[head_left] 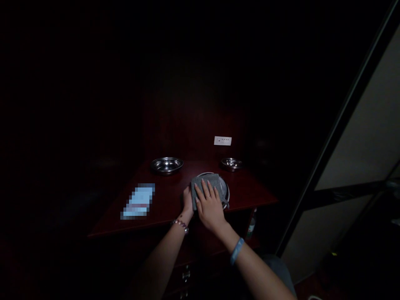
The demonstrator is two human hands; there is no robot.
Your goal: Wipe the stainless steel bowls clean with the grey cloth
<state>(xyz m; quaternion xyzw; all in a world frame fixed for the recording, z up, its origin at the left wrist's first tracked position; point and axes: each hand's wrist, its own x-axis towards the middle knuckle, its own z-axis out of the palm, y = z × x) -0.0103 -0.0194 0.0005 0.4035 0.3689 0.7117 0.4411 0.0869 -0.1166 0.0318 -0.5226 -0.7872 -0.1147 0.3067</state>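
Observation:
My left hand (187,203) is at the near left side of a round, shiny-rimmed plate (227,192) and holds it by that edge. Its thumb shows beside the cloth, while the other fingers are mostly hidden. A folded grey cloth (215,179) covers much of the plate. On top of the cloth lies my right hand (211,209), fingers spread and flat against the fabric. The plate is near the front edge of the dark red desk (168,187). Whether it rests on the desk or is tilted up, I cannot tell.
Two metal dishes stand farther back, a larger one (167,171) at left and a smaller one (231,167) at right. A blurred-out pale blue item (139,201) lies at left. Behind is a wall socket (223,141). A bottle (251,225) stands below the desktop.

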